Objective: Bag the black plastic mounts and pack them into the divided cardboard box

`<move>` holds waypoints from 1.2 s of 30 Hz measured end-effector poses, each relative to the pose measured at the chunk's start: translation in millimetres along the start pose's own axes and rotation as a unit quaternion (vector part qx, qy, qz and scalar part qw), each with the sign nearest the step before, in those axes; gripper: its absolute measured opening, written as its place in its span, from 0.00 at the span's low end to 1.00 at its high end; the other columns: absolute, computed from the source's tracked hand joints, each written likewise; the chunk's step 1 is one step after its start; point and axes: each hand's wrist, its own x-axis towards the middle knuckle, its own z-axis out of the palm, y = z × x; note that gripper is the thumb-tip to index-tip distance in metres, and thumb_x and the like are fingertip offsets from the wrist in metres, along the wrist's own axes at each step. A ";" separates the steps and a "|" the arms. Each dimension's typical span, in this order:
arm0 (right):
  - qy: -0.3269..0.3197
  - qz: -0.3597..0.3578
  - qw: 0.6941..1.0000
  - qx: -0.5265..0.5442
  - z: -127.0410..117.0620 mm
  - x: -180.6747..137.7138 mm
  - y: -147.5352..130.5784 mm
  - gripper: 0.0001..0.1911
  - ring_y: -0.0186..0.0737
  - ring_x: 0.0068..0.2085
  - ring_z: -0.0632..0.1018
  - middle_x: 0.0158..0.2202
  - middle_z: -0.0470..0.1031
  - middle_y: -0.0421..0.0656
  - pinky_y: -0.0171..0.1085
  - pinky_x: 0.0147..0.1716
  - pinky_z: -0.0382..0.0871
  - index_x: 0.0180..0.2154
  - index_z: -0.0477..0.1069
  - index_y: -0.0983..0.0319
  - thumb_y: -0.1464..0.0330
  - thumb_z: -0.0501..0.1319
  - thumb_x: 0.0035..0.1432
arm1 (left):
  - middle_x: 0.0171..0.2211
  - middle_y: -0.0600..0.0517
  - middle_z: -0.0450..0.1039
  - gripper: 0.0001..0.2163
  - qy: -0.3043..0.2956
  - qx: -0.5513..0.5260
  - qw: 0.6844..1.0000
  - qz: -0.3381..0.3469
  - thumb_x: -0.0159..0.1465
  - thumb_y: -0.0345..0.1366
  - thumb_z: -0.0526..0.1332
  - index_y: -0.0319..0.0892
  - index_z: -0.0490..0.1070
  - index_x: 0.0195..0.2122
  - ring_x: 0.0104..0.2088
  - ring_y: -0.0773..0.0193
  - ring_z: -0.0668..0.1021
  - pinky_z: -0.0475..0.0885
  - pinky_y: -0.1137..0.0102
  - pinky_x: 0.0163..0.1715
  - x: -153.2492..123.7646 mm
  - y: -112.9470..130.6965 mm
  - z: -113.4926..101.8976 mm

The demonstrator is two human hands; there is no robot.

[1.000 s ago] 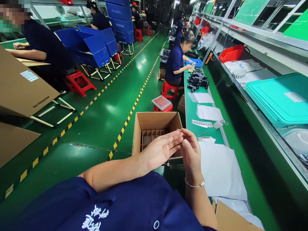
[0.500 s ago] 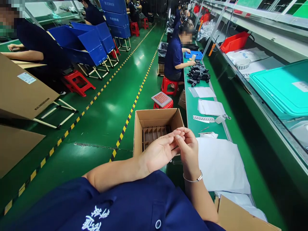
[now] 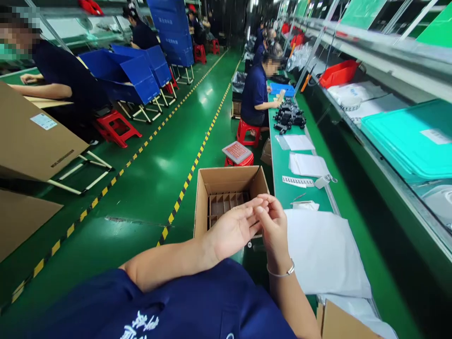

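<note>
My left hand (image 3: 233, 228) is held palm up in front of me, fingers stretched out and close together. My right hand (image 3: 272, 226) meets it fingertip to fingertip, its fingers curled; a thin bracelet sits on that wrist. Whether anything small lies between the fingertips I cannot tell. Both hands hover over the near edge of an open cardboard box (image 3: 205, 197) with a grid of dividers inside, beside the green workbench (image 3: 282, 165). A white sheet (image 3: 323, 252) lies on the bench just right of my right hand.
Further along the bench lie white sheets (image 3: 307, 165), a label strip (image 3: 297, 181) and black parts (image 3: 289, 117), where a seated person (image 3: 254, 94) works. A red stool (image 3: 238, 154) stands behind the box. Blue bins (image 3: 136, 75) and cardboard (image 3: 28, 136) lie left.
My hands have drawn a little closer together and toward me, the left fingers closing up against the right fingertips. The view has shifted slightly.
</note>
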 end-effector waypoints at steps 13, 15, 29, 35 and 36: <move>0.044 0.001 0.999 0.007 30.9 8.8 46.4 0.16 0.39 0.32 0.78 0.31 0.78 0.43 0.37 0.33 0.73 0.34 0.71 0.60 0.53 0.60 0.59 | 0.47 0.46 0.78 0.14 0.020 0.047 0.998 0.037 0.63 0.20 0.55 0.39 0.78 0.41 0.53 0.62 0.76 0.63 0.67 0.60 -9.8 13.8 -16.5; 0.037 0.004 0.999 0.004 45.1 8.9 46.0 0.18 0.39 0.32 0.77 0.30 0.77 0.43 0.37 0.33 0.73 0.32 0.71 0.60 0.52 0.57 0.61 | 0.48 0.46 0.77 0.13 0.008 0.047 0.998 0.030 0.65 0.24 0.55 0.39 0.78 0.43 0.54 0.61 0.75 0.62 0.66 0.61 -17.1 27.5 -22.1; -0.038 0.040 0.998 0.027 302.6 14.6 96.6 0.20 0.39 0.29 0.75 0.26 0.75 0.41 0.36 0.31 0.71 0.30 0.74 0.60 0.49 0.60 0.56 | 0.60 0.47 0.68 0.17 -0.100 0.087 0.991 -0.001 0.63 0.41 0.61 0.43 0.75 0.51 0.64 0.55 0.63 0.61 0.63 0.59 -115.6 256.4 -163.1; -0.095 0.044 0.995 0.000 418.6 20.8 112.4 0.17 0.34 0.28 0.71 0.26 0.72 0.38 0.32 0.29 0.65 0.33 0.73 0.60 0.53 0.67 0.51 | 0.59 0.48 0.70 0.14 -0.075 0.063 0.995 0.036 0.64 0.42 0.61 0.44 0.77 0.47 0.65 0.56 0.63 0.57 0.62 0.63 -150.9 351.0 -215.9; -0.095 0.052 0.994 0.007 429.2 25.7 113.8 0.18 0.33 0.27 0.70 0.25 0.72 0.38 0.32 0.28 0.65 0.31 0.73 0.60 0.52 0.67 0.51 | 0.60 0.48 0.68 0.14 -0.071 0.066 0.995 0.038 0.64 0.42 0.60 0.44 0.77 0.48 0.65 0.56 0.62 0.57 0.61 0.63 -152.1 360.3 -219.1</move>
